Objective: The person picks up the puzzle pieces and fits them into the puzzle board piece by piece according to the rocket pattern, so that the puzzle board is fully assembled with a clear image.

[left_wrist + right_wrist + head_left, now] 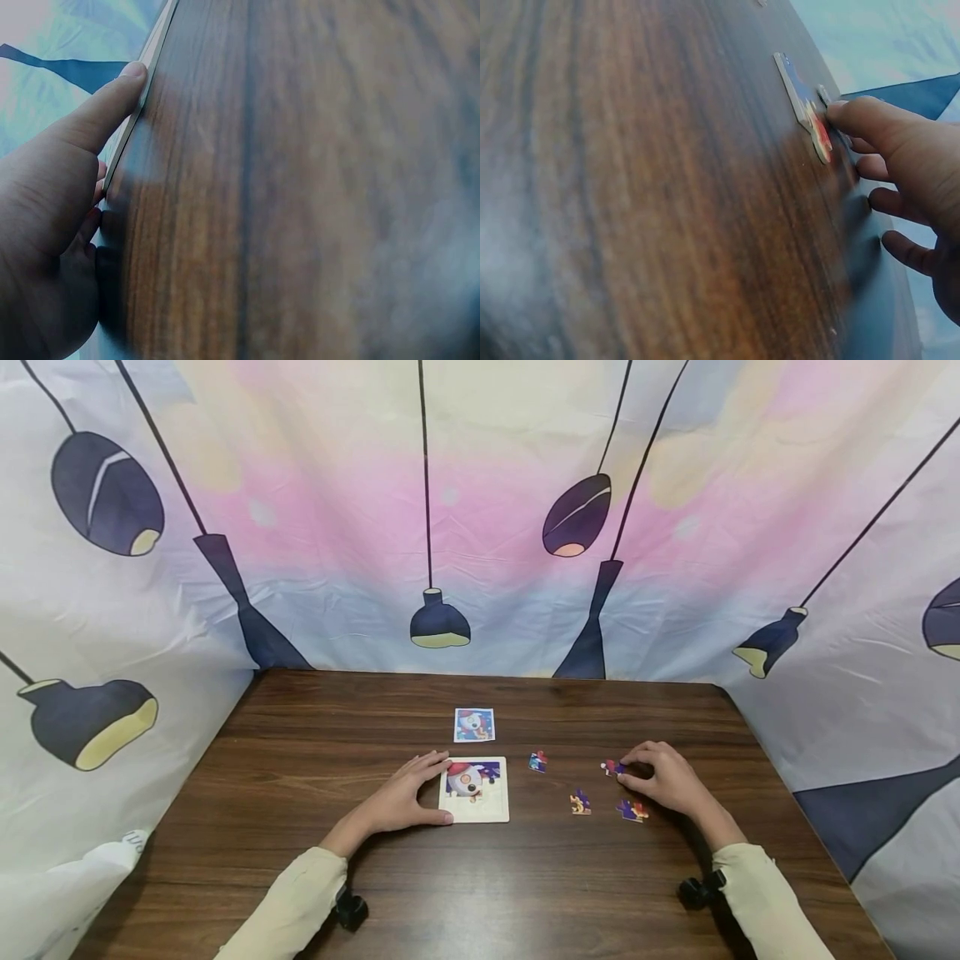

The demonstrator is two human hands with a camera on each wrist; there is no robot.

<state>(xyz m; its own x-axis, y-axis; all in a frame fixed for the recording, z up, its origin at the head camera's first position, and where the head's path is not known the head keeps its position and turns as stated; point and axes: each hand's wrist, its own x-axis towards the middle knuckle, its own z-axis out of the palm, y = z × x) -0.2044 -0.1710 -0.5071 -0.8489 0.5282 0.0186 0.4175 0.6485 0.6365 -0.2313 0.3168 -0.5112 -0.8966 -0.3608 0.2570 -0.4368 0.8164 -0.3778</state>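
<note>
A square puzzle board (491, 808) with a pale frame lies on the table, partly filled with a picture of a white character in a red hat. My left hand (408, 793) holds its left side, thumb at the near corner and fingers at the far one. In the left wrist view the thumb (112, 105) touches the board's edge (129, 135). Out to the right, my right hand (663, 777) pinches a small red, white and purple puzzle piece (609, 767) between thumb and fingers, low over the table. That piece is mostly hidden in the right wrist view.
Loose puzzle pieces lie between the hands: a blue-red one (537, 762), a purple-yellow one (580, 802) and a purple-orange one (632, 811). Beyond the board is a small picture card (474, 725). A printed curtain (360, 527) borders the brown table (337, 727).
</note>
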